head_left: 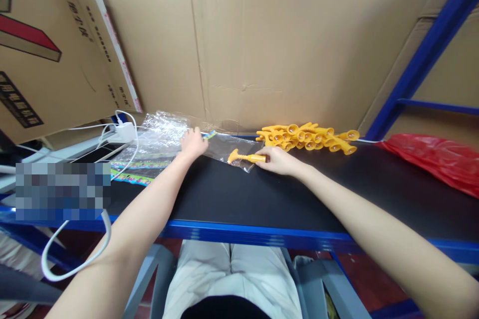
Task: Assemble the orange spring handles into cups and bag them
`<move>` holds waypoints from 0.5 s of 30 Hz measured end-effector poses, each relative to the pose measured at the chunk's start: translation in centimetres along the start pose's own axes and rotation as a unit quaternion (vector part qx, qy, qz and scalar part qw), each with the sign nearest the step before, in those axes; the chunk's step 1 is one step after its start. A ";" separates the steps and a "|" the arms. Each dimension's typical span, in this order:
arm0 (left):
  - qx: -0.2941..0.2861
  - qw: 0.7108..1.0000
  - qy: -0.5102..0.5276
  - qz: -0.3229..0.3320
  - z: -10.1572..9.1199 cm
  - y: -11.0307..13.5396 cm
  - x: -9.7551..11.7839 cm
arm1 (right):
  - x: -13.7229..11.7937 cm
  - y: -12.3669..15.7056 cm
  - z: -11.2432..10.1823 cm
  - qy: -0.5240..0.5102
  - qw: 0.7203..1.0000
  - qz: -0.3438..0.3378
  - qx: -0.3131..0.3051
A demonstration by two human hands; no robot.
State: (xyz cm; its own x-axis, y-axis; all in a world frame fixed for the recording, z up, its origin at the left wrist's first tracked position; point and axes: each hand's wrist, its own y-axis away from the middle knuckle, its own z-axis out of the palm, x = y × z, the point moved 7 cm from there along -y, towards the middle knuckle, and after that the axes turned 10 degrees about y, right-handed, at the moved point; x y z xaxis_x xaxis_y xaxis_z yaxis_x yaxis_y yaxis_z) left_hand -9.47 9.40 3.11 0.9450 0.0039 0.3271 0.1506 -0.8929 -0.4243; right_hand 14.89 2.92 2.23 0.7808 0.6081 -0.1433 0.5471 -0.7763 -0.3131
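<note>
My right hand (280, 160) is closed around the handle end of a yellow toy hammer (247, 157), whose claw-shaped head points left. The hammer lies over or inside a clear plastic bag (228, 147); which of the two I cannot tell. My left hand (194, 143) is closed on the bag's left part, beside a small coloured printed strip (210, 134). Its fingertips are partly hidden. Just beyond my right hand lies a pile of similar yellow toy hammers (307, 135), many with their round hollow ends facing me.
More clear bags (157, 132) with colourful printed strips lie left of my left hand. A white plug with cables (125, 132) is farther left. A red plastic bag (434, 159) rests at the right. Cardboard (292, 50) walls the back of the black tabletop (239, 199).
</note>
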 end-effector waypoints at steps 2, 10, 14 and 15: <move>-0.018 0.999 0.012 -0.049 0.5 -0.6 -1.9 | -0.2 0.0 -0.1 -0.001 1.000 -0.007 0.002; -0.076 0.994 0.058 -0.050 1.8 -1.6 -2.7 | -0.4 -0.1 -0.2 -0.009 1.000 -0.007 0.019; -0.082 0.991 0.110 -0.004 1.7 -1.7 -1.9 | -0.6 -0.2 -0.2 -0.019 1.000 -0.012 0.022; -0.083 0.988 0.129 0.002 1.7 -1.7 -1.7 | -0.6 -0.2 -0.3 -0.018 0.999 -0.011 0.025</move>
State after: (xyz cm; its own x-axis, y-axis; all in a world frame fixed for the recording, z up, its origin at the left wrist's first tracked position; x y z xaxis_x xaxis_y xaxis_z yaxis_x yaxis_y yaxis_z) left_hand -10.88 11.68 1.81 0.8368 -0.0950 0.5391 0.0772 -0.9545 -0.2881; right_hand 14.38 2.66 2.65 0.7561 0.6321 -0.1695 0.5484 -0.7534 -0.3629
